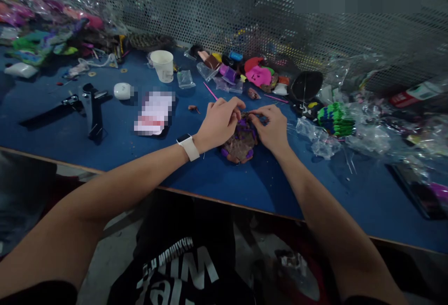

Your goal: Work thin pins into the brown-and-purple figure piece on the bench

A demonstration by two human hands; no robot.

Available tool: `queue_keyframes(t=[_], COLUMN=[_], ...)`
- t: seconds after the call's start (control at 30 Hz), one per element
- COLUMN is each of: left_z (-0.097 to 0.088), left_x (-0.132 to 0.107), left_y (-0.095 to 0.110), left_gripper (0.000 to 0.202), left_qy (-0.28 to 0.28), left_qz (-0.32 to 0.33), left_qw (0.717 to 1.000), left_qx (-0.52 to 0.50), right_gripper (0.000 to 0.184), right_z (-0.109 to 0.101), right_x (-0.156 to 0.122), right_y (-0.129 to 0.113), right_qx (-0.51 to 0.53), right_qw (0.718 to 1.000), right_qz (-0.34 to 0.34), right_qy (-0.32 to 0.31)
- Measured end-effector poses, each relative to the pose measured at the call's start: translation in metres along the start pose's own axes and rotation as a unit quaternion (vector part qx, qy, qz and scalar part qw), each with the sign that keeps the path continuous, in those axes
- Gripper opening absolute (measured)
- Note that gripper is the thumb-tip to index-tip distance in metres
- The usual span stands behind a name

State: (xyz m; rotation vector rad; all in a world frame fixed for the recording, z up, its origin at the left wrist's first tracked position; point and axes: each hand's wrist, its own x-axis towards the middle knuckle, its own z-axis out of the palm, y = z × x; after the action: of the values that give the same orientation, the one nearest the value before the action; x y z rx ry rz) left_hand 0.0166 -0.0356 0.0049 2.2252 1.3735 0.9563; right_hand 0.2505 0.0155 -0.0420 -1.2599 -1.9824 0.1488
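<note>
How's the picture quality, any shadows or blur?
Head view: dim light, with the brown-and-purple lumpy piece soft in detail; head view: shadow on the flat blue tabletop beside the bare right forearm; head view: colourful plastic-wrapped heap at upper left smeared.

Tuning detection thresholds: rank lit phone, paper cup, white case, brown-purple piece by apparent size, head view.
1. Lit phone, brown-purple piece: too close to rank, latter partly hidden
2. Paper cup
3. White case
</note>
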Motion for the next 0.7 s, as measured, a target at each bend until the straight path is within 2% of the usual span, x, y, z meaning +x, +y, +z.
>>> queue_keyframes(t=[0.47, 0.7], left_z=[-0.002, -0.004], left_x=[-0.001, -0.002], left_y=[0.0, -0.001], left_gripper=[0.042, 0.045], left_qy=[-0.005, -0.004], left_qz=[-0.001, -0.003], left_qw=[1.0, 1.0], left_qx=[0.012, 0.002], right_gripper=[0.017, 0.023], right_z=[0.0, -0.014], right_x=[-0.001, -0.001], right_y=[-0.007, -0.011], right_qx=[-0.02, 0.023], right_qw=[1.0, 0.999], right_qz=[-0.009, -0.005], right_qy=[0.014, 0.041])
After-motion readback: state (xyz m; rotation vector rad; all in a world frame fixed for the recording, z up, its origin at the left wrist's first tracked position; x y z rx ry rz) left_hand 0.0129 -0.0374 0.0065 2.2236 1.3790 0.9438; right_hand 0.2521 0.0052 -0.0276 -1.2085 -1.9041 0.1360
